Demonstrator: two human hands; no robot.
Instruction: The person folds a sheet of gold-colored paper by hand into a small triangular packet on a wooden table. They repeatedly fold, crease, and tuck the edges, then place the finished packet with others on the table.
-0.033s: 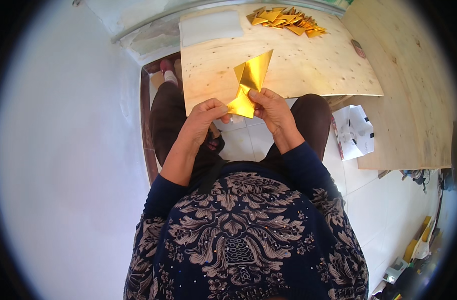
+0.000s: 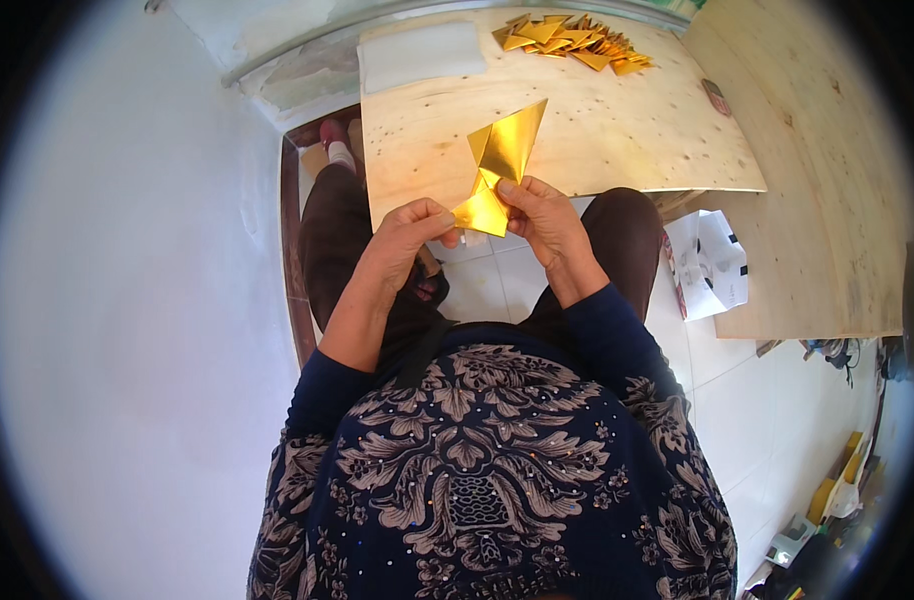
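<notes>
**Shiny gold, angular folded foil-paper piece under two-handed grip**

I find it raised by the near edge of the pale, knotted wooden surface. The bare left hand pinches its lower-left corner; the bare right hand's fingers grasp its narrow middle. I judge this opposed hold steadies thin material. A heap of folded gold pieces lies farther back, presumably leaving room.

Left hand pinching lower left corner of folded gold foil; right hand gripping its right edge. Beyond hands, wooden table bearing gold pile; right of hands, white bag.
</notes>
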